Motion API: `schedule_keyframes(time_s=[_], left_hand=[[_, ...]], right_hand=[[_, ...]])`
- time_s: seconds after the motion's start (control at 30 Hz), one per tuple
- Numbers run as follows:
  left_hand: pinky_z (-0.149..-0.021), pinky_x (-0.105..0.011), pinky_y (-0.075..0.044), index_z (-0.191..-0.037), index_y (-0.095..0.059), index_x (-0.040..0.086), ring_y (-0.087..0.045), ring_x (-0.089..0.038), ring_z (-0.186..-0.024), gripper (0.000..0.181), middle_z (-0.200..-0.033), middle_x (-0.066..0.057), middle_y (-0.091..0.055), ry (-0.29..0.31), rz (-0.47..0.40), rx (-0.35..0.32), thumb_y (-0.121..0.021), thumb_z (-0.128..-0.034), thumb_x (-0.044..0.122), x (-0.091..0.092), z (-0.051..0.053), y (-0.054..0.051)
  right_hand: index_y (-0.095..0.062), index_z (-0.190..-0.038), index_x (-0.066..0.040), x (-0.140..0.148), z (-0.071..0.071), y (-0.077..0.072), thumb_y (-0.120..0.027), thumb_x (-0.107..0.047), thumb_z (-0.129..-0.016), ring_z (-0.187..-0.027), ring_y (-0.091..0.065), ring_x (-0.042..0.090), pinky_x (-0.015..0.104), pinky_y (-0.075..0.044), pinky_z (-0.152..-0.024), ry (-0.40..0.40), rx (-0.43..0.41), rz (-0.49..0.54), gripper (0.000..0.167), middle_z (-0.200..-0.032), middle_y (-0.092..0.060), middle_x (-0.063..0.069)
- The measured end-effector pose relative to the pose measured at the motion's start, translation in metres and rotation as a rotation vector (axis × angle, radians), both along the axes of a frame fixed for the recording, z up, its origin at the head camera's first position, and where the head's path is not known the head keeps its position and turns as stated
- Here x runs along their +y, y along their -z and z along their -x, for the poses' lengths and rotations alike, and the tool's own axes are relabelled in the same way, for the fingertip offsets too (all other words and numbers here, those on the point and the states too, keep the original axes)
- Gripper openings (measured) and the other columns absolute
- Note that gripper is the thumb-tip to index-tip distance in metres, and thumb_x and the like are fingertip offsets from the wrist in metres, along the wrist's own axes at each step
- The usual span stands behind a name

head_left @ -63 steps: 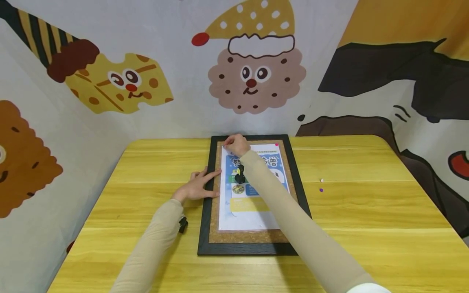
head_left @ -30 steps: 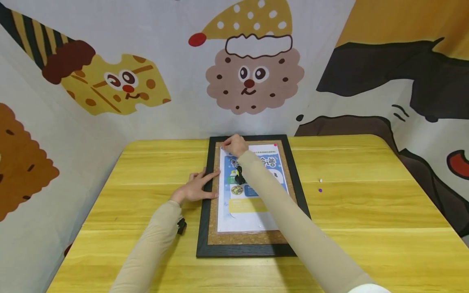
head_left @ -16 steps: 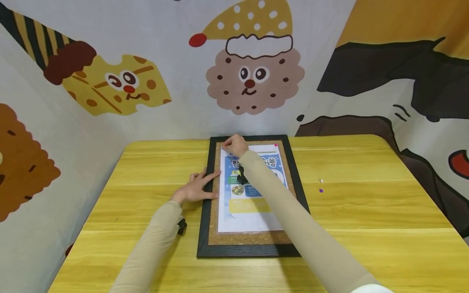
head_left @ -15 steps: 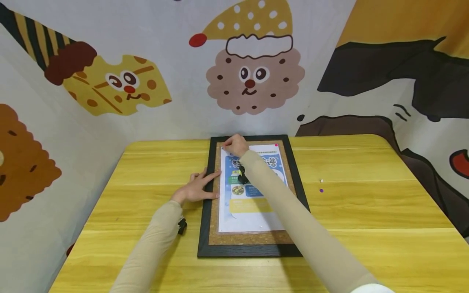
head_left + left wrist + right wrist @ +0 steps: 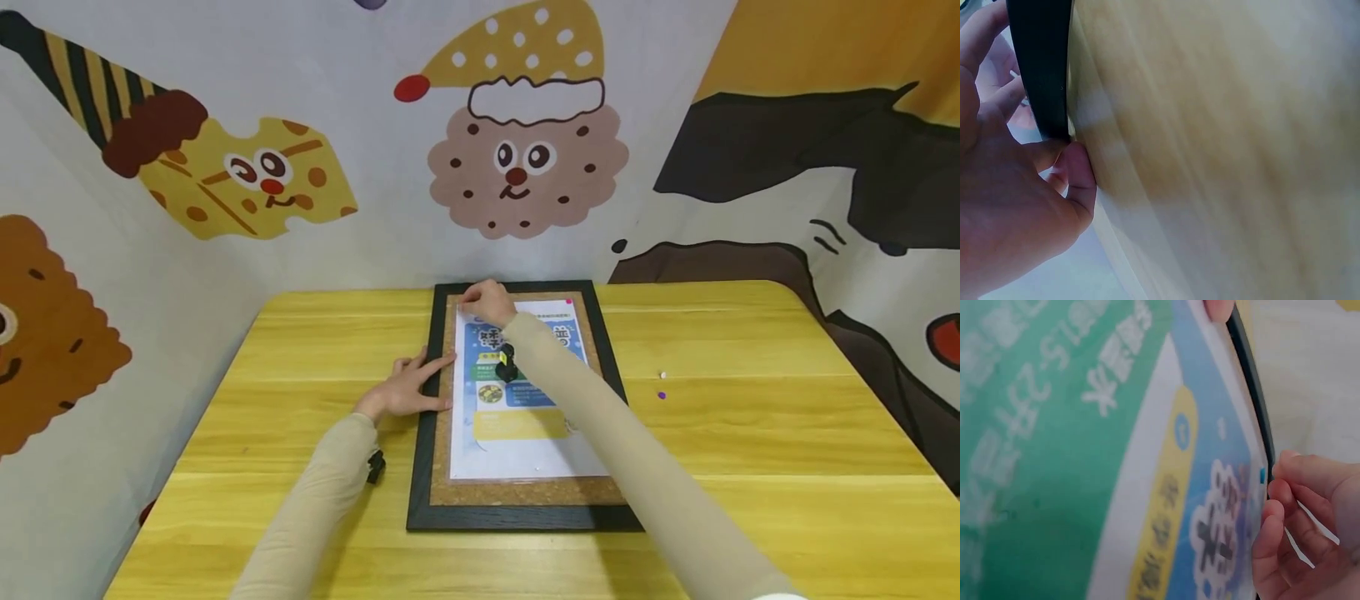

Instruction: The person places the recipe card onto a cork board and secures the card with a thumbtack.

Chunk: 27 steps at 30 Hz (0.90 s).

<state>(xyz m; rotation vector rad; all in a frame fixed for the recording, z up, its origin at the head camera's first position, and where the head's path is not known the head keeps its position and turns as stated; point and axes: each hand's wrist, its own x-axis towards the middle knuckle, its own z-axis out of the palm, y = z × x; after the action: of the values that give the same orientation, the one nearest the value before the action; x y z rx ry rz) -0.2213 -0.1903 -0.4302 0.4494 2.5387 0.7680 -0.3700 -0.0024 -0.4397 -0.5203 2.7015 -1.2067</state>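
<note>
A printed poster point(image 5: 468, 462) lies on a cork board point(image 5: 517, 493) with a black frame point(image 5: 525, 518). My right hand point(image 5: 491, 304) is at the poster's top left corner, fingers bent; in the right wrist view a small teal pin point(image 5: 1262, 475) shows right at the fingertips of that hand point(image 5: 1310, 519). My left hand point(image 5: 405, 390) rests over the frame's left side, thumb and index finger spread, tips near the poster's left edge. In the left wrist view, other fingers of my left hand point(image 5: 1016, 194) touch the frame's outer edge. A pink pin point(image 5: 568, 302) sits at the poster's top right corner.
On the yellow wooden table point(image 5: 750, 433), a white pin point(image 5: 662, 375) and a purple pin point(image 5: 662, 396) lie to the right of the frame. Behind the table hangs a cloth point(image 5: 390, 192) printed with cartoon figures. My right forearm crosses the board's right part.
My right wrist has turned and shifted slightly right, while its fingertips stay at the poster's top left corner. My left hand has kept its place. The head view has tilted slightly.
</note>
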Motion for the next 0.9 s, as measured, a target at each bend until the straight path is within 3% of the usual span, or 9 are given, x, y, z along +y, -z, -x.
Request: schedule_keyframes(time_s=[0.27,0.47,0.9], left_hand=[[-0.098,-0.069,-0.025,-0.156,-0.023,0.021,-0.006,-0.051,-0.135,0.081,-0.156,-0.03,0.001,0.008,-0.012,-0.002,-0.066,-0.0904,0.041,0.001,0.0,0.0],[-0.1,-0.067,-0.025,-0.156,-0.023,0.023,-0.006,-0.049,-0.135,0.081,-0.156,-0.029,0.001,-0.001,0.005,-0.004,-0.067,-0.0899,0.042,0.001,0.0,0.0],[-0.099,-0.069,-0.025,-0.155,-0.024,0.022,-0.008,-0.051,-0.134,0.082,-0.156,-0.03,-0.001,-0.009,0.022,0.003,-0.067,-0.0886,0.044,0.003,0.0,0.001]], right_hand=[[-0.075,-0.1,-0.004,0.014,-0.008,-0.011,-0.067,-0.018,-0.093,-0.085,-0.064,0.02,0.033,-0.051,-0.075,-0.117,0.017,0.021,0.017,-0.095,-0.07,0.007],[-0.074,-0.103,-0.006,0.027,-0.019,-0.015,-0.065,-0.02,-0.095,-0.082,-0.063,0.02,0.032,-0.05,-0.07,-0.159,-0.019,0.016,0.019,-0.094,-0.069,0.004],[-0.073,-0.104,0.001,0.055,-0.04,-0.011,-0.06,-0.013,-0.097,-0.07,-0.057,0.02,0.028,-0.046,-0.061,-0.27,0.05,0.014,0.02,-0.096,-0.07,0.01]])
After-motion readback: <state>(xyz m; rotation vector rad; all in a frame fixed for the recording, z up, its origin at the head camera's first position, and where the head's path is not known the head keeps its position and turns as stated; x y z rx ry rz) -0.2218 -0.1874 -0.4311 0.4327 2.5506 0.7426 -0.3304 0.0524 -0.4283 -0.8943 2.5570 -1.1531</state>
